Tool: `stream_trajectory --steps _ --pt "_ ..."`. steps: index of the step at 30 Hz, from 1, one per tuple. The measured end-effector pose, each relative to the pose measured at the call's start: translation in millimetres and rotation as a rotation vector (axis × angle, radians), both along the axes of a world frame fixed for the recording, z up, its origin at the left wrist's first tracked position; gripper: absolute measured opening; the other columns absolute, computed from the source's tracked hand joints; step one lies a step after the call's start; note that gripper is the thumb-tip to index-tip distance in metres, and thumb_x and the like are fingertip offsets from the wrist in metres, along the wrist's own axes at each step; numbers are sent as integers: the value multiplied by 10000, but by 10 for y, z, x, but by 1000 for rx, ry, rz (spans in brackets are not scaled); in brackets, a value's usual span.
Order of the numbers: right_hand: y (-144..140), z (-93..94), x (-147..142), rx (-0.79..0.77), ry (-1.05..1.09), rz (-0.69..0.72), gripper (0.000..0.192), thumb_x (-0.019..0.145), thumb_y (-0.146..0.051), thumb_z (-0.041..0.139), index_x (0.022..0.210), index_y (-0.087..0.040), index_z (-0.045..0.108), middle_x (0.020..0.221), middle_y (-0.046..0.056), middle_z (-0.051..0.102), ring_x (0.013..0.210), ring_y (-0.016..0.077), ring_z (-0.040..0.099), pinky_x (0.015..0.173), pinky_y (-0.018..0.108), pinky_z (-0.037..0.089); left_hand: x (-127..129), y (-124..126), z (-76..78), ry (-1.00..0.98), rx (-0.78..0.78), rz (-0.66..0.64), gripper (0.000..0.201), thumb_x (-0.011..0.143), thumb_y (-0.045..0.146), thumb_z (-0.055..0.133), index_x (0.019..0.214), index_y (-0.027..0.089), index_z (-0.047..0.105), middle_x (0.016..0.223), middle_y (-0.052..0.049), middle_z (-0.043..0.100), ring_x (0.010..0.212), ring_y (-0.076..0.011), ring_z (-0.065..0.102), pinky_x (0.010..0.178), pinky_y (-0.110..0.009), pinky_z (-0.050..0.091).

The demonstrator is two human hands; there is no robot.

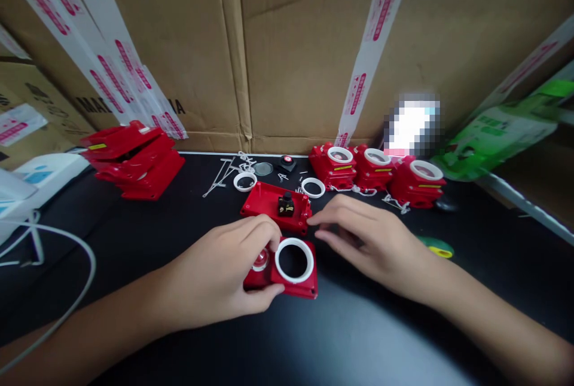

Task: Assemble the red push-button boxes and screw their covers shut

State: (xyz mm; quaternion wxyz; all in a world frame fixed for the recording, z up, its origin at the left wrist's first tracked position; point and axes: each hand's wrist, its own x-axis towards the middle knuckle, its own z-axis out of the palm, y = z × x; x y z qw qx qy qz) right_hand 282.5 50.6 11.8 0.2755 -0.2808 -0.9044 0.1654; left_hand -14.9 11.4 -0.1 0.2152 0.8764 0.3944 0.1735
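Pressure from the left hand [228,266], gripping the red cover [299,288], could tilt it — while the right hand [372,242], loosely parted, perhaps touching the red base [265,201] just beyond, might jostle its switch [286,205].

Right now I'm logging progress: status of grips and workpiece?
Left grip on red plastic cover with white ring. Right grip open beside red plastic tray, contact unclear. Left grip partly hides cover's round red piece.
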Motion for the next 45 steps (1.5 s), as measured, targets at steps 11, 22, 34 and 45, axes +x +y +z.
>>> stream_trajectory --steps 11,22,34,45 --pt "224 -44 129 125 67 -181 178 1134 -136 555 1144 -203 720 980 47 760 869 178 733 788 299 574 -167 232 78 58 264 73 291 1057 398 725 1268 210 658 1257 -98 738 1251 -336 614 1060 -503 538" --pt "1200 392 -565 150 -561 -335 277 1146 -248 554 1259 -149 787 1318 166 763 1175 336 755 958 465 616 -88 171 64 96 105 -24 327 1030 362 774 1302 210 673 1252 -95 756 1306 -346 565 1067 -483 523" --pt "1528 213 -741 82 -630 -339 333 1090 -389 734 1350 -180 721 1371 113 737 1187 267 746 1017 496 650 -29 72 98 109 125 -131 324 968 315 810 1248 191 704 1178 -80 758 1174 -331 652 1036 -516 421" --pt "1046 476 -334 -44 -22 -387 219 1022 -317 715 1106 -133 800 976 100 785 809 205 667 768 369 525 -40 59 76 82 134 -151 321 979 340 799 1248 193 705 1171 -71 763 1148 -303 662 1037 -483 406"
